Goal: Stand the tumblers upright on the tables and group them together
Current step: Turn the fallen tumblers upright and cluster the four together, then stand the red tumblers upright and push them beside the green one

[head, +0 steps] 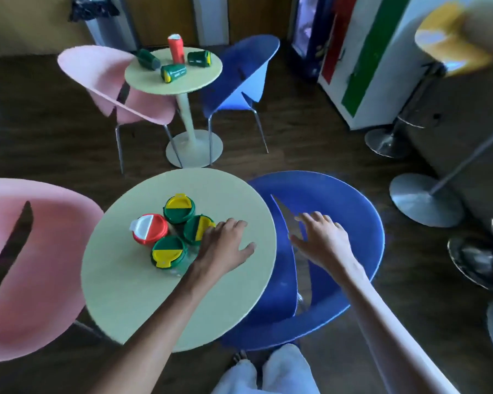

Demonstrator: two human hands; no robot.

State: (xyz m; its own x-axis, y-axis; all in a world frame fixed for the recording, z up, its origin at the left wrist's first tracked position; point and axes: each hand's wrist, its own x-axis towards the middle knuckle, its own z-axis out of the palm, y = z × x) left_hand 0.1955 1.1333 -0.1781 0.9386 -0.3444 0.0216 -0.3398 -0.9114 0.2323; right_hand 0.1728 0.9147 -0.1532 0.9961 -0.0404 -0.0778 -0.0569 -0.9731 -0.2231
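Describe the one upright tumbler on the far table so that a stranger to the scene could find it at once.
Find the far table, the small round one between a pink chair and a blue chair. Four tumblers sit on it. The red tumbler stands upright at the back, while the three green ones lie on their sides.

bare near table (143, 294) right of clustered tumblers (170, 230)

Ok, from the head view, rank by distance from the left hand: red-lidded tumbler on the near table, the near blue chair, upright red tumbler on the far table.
From the left hand:
1. Red-lidded tumbler, just left of it.
2. Near blue chair, to its right.
3. Upright red tumbler, far table.
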